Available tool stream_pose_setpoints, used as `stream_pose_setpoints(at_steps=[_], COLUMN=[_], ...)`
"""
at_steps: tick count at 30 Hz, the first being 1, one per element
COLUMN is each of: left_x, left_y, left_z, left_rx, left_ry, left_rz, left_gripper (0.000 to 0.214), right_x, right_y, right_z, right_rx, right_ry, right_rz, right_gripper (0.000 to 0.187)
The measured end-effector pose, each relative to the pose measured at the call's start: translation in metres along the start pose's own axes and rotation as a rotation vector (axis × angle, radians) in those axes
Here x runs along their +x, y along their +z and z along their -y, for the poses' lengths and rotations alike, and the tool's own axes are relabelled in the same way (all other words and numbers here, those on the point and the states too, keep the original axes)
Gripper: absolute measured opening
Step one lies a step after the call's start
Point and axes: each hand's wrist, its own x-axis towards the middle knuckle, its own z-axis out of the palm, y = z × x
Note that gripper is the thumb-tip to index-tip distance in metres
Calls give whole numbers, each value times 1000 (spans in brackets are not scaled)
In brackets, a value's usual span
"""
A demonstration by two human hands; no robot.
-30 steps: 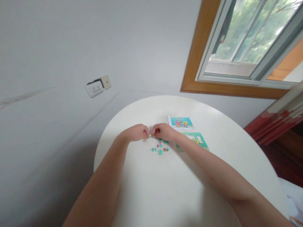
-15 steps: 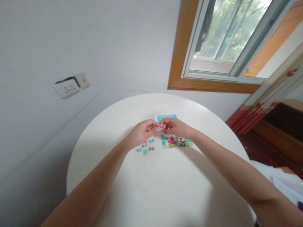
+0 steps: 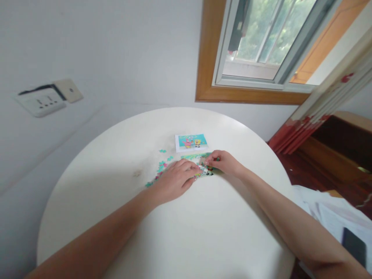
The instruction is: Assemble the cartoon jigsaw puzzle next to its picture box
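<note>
A partly assembled jigsaw puzzle [image 3: 209,169] lies on a white round table [image 3: 186,232]. My left hand [image 3: 178,176] rests palm down over its left side, fingers stretched out to the right and covering part of it. Just above the puzzle's right half, my right hand [image 3: 222,161] has thumb and index finger pinched on what looks like a small puzzle piece, mostly hidden by the fingertips. Loose teal and pink puzzle pieces [image 3: 161,166] are scattered to the left of my left hand. Behind the puzzle lies a picture card [image 3: 190,143] with a pink and a yellow cartoon figure.
A lone piece, pale side up [image 3: 137,173], sits farther left on the table. A wall socket [image 3: 43,101] is at the left, and a wood-framed window [image 3: 213,95] is beyond the table. At the lower right, a dark phone [image 3: 353,246] lies on white cloth.
My hands, together over the card and puzzle before, are now apart. The left has come down flat on the puzzle; the right pinches above its right side. The card's picture is uncovered. The view has shifted.
</note>
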Motion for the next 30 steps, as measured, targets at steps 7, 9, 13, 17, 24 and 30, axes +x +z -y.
stream_pose_setpoints(at_steps=[7,9,13,17,24,30], left_x=[1,2,2,2,2,2], left_y=[0,0,0,0,0,1], left_z=[0,0,1,2,1,1], left_rx=[58,62,50,44,42,27], left_ry=[27,38,45,49,50,45], left_rz=[26,27,23,31,29,21], left_gripper=[35,36,36,37,36,38], right_x=[0,0,-1,0,0,0], right_y=[-4,-3,3,4,3,1], right_z=[1,3,2,-1,-4,-2], right_rx=[44,66,114,105,-58,-159], right_ry=[-4,-1,13,8,-76,-139], right_rz=[57,67,60,46,28,-16], right_gripper=[24,20,15,13,13,15])
